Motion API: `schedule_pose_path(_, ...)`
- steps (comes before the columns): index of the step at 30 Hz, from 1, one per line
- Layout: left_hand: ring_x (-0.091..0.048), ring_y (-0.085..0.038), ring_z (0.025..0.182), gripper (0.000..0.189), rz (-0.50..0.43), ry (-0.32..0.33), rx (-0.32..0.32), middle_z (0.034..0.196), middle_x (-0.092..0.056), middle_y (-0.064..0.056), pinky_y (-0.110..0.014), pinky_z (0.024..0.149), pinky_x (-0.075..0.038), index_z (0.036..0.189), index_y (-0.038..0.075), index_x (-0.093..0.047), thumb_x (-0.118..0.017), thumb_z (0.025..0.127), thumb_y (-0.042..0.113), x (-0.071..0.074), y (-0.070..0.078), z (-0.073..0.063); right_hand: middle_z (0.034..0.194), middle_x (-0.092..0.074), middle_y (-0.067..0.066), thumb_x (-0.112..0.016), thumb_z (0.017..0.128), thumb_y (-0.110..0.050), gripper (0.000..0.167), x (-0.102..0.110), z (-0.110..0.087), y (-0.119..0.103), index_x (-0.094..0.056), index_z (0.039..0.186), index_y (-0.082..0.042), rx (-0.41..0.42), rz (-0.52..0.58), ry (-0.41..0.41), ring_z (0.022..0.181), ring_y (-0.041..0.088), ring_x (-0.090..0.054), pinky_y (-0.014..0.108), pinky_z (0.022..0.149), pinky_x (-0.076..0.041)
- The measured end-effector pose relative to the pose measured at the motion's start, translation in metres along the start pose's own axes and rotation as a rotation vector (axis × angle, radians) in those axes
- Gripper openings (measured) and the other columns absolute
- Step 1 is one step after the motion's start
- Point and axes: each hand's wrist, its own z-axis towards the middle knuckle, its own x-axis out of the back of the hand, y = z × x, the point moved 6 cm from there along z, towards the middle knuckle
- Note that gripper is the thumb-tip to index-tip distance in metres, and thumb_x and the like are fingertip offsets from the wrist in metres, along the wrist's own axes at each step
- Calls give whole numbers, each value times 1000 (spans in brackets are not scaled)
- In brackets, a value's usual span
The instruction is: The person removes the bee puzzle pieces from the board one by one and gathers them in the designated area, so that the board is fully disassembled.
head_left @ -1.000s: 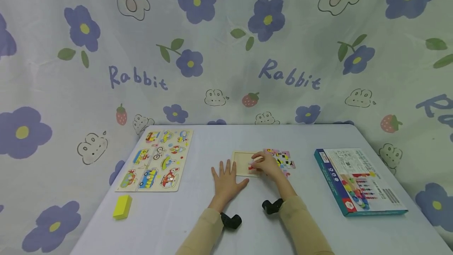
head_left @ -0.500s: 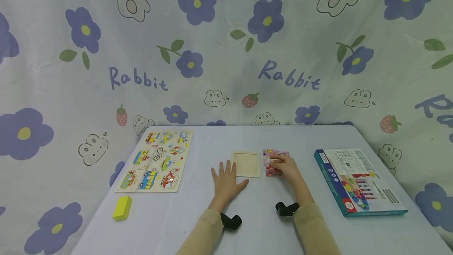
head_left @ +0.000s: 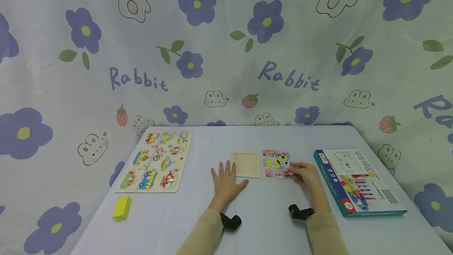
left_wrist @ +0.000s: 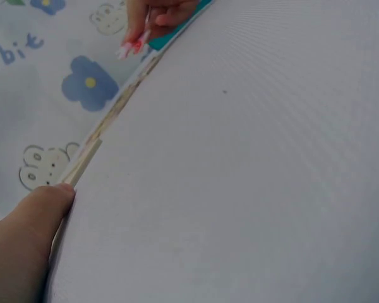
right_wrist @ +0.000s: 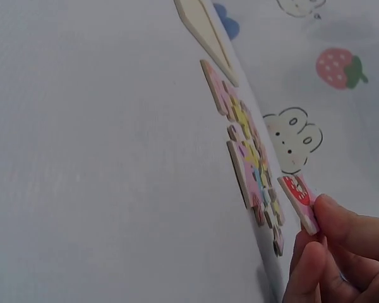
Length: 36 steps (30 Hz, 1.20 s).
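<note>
In the head view, my left hand (head_left: 226, 184) lies flat with fingers spread, its fingertips right at the left edge of a shallow square wooden puzzle frame (head_left: 246, 164). The frame's bare wooden bottom shows. To its right, several pink and yellow jigsaw pieces (head_left: 272, 163) lie grouped in a rough square. My right hand (head_left: 307, 174) is at the right side of that group. Between thumb and fingers it pinches a jigsaw piece (right_wrist: 299, 201), pink with a red patch, held tilted beside the others in the right wrist view.
A wooden board with vehicle pictures (head_left: 155, 160) lies at the table's left, with a yellow block (head_left: 122, 207) in front of it. A flat box (head_left: 359, 182) with a teal edge lies at the right. A printed curtain (head_left: 226, 50) hangs behind the table.
My right hand has moved right, from over the wooden frame, across the jigsaw pieces to their right side. It now pinches a piece there. My left hand has stayed in place.
</note>
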Motion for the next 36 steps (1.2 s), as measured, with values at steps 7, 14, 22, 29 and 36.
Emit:
schedule_pose_path(7, -14, -40, 138, 88, 2, 1, 2, 150, -26, -14, -65, 104, -1, 143, 10, -35, -44, 81, 71, -1, -2, 1, 79, -62, 2, -67, 83, -18, 41, 12, -1, 9, -60, 117, 4, -31, -92, 31, 62, 12, -52, 23, 56, -44)
schedule_pose_path(14, -14, -39, 138, 88, 7, -1, 7, 150, -26, -14, -65, 104, -1, 143, 10, -35, -44, 81, 71, -2, -3, 1, 77, -62, 3, -66, 83, -13, 38, 15, -3, 10, -58, 114, 8, -22, -93, 37, 62, 13, -52, 23, 55, -45)
schedule_pose_path(22, -14, -40, 138, 88, 9, -2, 9, 150, -26, -14, -65, 104, -1, 143, 9, -35, -43, 81, 71, -1, -4, 1, 80, -64, 9, -67, 82, -14, 33, 14, 1, 10, -63, 107, 7, 10, -218, 100, 61, 13, -53, 23, 54, -45)
schedule_pose_path(29, -14, -40, 138, 88, 2, 0, 8, 150, -25, -14, -65, 104, 0, 143, 9, -35, -43, 81, 71, -2, -4, 2, 79, -63, 13, -67, 81, -15, 28, 12, -8, 0, -64, 97, 7, 60, -370, 145, 62, 16, -54, 24, 53, -45)
schedule_pose_path(36, -15, -40, 138, 87, 11, -1, 6, 150, -26, -14, -65, 104, -1, 143, 10, -35, -44, 80, 71, -2, -3, 2, 84, -61, 17, -65, 80, -12, 25, 8, -12, -4, -61, 97, 6, 85, -436, 185, 63, 17, -55, 24, 52, -45)
